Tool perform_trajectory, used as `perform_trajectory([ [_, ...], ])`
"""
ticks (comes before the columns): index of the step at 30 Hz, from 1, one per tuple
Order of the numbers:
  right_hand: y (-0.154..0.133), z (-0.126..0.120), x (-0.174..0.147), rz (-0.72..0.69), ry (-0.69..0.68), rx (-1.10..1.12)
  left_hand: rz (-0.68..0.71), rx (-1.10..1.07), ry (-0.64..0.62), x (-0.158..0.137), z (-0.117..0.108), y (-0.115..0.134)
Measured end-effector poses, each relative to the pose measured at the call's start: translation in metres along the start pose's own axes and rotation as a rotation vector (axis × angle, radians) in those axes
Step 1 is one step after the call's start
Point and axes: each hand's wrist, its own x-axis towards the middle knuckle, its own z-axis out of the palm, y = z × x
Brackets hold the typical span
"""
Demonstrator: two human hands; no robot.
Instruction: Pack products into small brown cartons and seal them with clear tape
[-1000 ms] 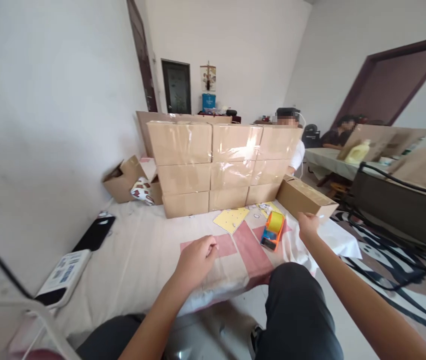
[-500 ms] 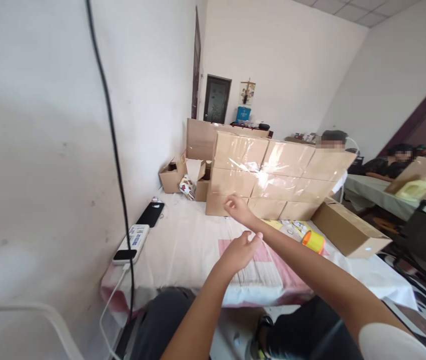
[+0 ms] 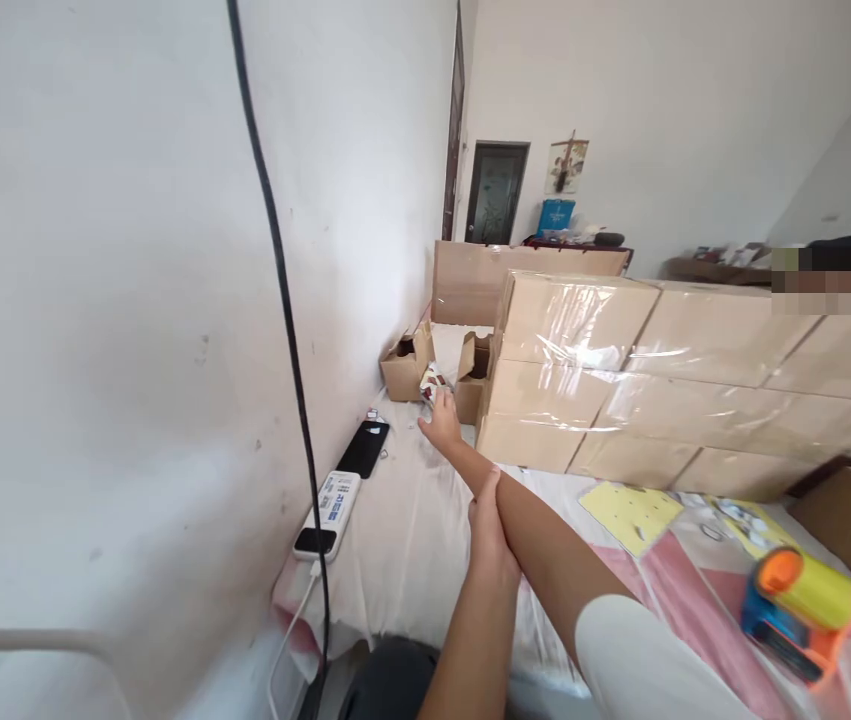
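My right hand [image 3: 441,422] is stretched forward past the left end of the stacked cartons, fingers extended and thumb apart. Its fingertips are at a small red-and-white patterned packet [image 3: 432,380]; whether they touch it I cannot make out. The packet lies between two opened cardboard boxes, one at the wall [image 3: 401,376] and one beside the stack [image 3: 468,400]. My left hand [image 3: 488,530] is against my right forearm, with most of its fingers hidden.
A wall of taped cartons [image 3: 545,395] spans the table. Left lie a black phone [image 3: 365,448] and a white power bank [image 3: 336,505] with a cable. A yellow-orange-blue toy-like object [image 3: 804,610] and yellow sheet [image 3: 631,515] lie right. A person is behind the cartons.
My right hand has reached forward and left, from in front of the cartons to the patterned packet. The left hand has come up against the right forearm. The view has swung left.
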Motion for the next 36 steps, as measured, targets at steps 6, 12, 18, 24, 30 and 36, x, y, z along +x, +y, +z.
perform_trajectory([
  [6,0.029,0.028,0.026,0.042,-0.014,-0.082,-0.031,0.071,-0.016,0.036,-0.004,0.020],
  [12,0.035,0.044,0.037,0.057,0.028,-0.143,0.084,0.156,-0.035,0.080,-0.014,0.006],
  [18,0.044,0.053,0.040,0.060,0.032,-0.126,0.331,0.640,0.058,0.123,-0.044,-0.001],
  [24,0.051,0.058,0.047,0.194,-0.011,-0.054,0.812,1.189,0.449,0.125,-0.056,0.072],
  [30,0.063,0.051,0.043,0.174,-0.006,0.129,0.977,1.312,0.542,0.174,0.005,0.161],
  [36,0.064,0.055,0.046,0.160,0.076,0.256,1.020,1.586,0.435,0.244,0.070,0.244],
])
